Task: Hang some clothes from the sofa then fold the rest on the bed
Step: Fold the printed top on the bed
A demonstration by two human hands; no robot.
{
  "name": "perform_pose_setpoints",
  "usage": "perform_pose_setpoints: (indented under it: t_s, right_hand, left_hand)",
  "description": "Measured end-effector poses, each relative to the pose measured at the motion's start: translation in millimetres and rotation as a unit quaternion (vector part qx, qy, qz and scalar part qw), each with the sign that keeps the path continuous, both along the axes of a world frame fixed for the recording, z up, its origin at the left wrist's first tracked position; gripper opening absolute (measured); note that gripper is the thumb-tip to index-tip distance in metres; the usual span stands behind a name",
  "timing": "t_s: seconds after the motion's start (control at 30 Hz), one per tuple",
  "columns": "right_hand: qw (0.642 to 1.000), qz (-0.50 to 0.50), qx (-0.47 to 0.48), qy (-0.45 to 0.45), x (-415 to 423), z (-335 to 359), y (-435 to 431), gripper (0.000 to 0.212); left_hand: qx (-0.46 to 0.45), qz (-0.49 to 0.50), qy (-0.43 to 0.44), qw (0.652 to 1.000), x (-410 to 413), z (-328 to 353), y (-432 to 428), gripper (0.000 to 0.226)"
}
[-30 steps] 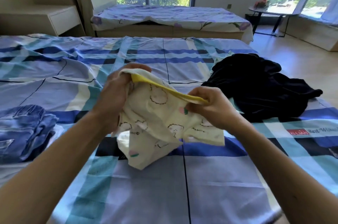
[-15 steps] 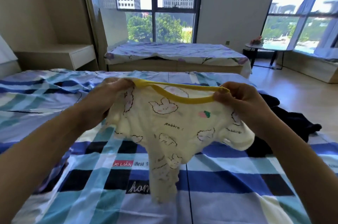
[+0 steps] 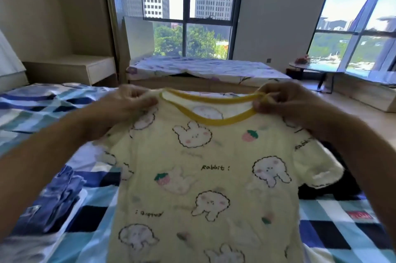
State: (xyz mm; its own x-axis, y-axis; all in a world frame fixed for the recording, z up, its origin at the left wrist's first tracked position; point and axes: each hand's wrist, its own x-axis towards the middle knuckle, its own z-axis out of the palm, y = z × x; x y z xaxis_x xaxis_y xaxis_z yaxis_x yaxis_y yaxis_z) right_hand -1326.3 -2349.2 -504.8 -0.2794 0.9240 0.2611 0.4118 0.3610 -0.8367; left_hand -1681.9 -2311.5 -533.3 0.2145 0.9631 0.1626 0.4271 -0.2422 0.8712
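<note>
A pale yellow T-shirt (image 3: 205, 177) with rabbit and strawberry prints and a mustard collar hangs spread out in front of me, above the bed (image 3: 90, 209). My left hand (image 3: 128, 101) pinches its left shoulder beside the collar. My right hand (image 3: 282, 104) grips the right shoulder at the collar's other end. The shirt's front faces me and its lower part covers much of the bedspread. Folded blue jeans (image 3: 57, 200) lie on the bed at the left. A dark garment (image 3: 330, 189) shows behind the shirt's right sleeve.
The bed carries a blue, white and black checked cover. Beyond it stands a second bed (image 3: 203, 69) with a floral sheet under the window. A low shelf unit (image 3: 70, 69) is at the far left, and a small round table (image 3: 310, 67) at the far right.
The bunched shirt has been lifted and opened out between both hands, which moved apart to the shoulders. The view has tilted upward.
</note>
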Motion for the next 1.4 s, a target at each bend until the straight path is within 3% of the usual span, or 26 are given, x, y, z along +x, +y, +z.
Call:
perform_pose_setpoints:
  t_s: [0.07,0.17,0.27,0.53,0.6,0.63,0.7,0.8,0.9,1.03,1.13,1.27,1.33,1.4]
  right_hand:
    - [0.997,-0.006,-0.072,-0.023,-1,-55,36,0.021]
    - [0.981,-0.034,-0.165,-0.093,-1,-148,80,0.015]
    - [0.968,-0.052,-0.183,-0.161,-5,-224,104,0.017]
    - [0.974,-0.137,-0.055,-0.172,-18,-247,138,0.012]
    - [0.971,-0.156,-0.049,-0.176,-15,-252,140,0.013]
    - [0.966,-0.159,-0.073,-0.19,-12,-254,139,0.017]
    - [0.953,-0.16,-0.131,-0.223,0,-261,132,0.033]
    - [0.945,-0.181,-0.175,-0.209,19,-265,113,0.045]
    - [0.937,-0.188,-0.255,-0.145,37,-262,93,0.036]
    - [0.92,-0.182,-0.33,-0.11,46,-258,80,0.015]
    - [0.923,-0.236,-0.304,0.0,45,-258,81,0.014]
    - [0.897,-0.344,-0.244,0.133,39,-269,84,0.023]
    - [0.907,-0.303,-0.284,0.07,35,-268,79,0.038]
    - [0.911,-0.24,-0.335,-0.015,30,-261,70,0.035]
  left_hand:
    - [-0.061,0.032,0.055,0.996,6,-44,4,0.023]
    - [-0.091,0.073,0.138,0.984,7,-120,18,0.027]
    - [-0.11,0.087,0.178,0.974,5,-174,34,0.031]
    - [-0.019,0.152,0.256,0.954,5,-205,97,0.028]
    - [0.009,0.201,0.307,0.93,10,-211,102,0.018]
    - [0.039,0.212,0.352,0.911,16,-214,98,0.024]
    - [0.113,0.174,0.389,0.898,35,-225,83,0.037]
    - [0.142,0.022,0.352,0.925,76,-239,42,0.057]
    - [0.106,-0.113,0.365,0.918,118,-250,10,0.063]
    - [0.101,-0.195,0.386,0.896,156,-264,-7,0.062]
    - [0.078,-0.222,0.411,0.881,164,-272,-9,0.066]
    - [0.07,-0.233,0.434,0.868,162,-280,-15,0.068]
    - [0.07,-0.227,0.432,0.87,163,-282,-17,0.067]
    - [0.069,-0.225,0.434,0.87,164,-284,-17,0.067]
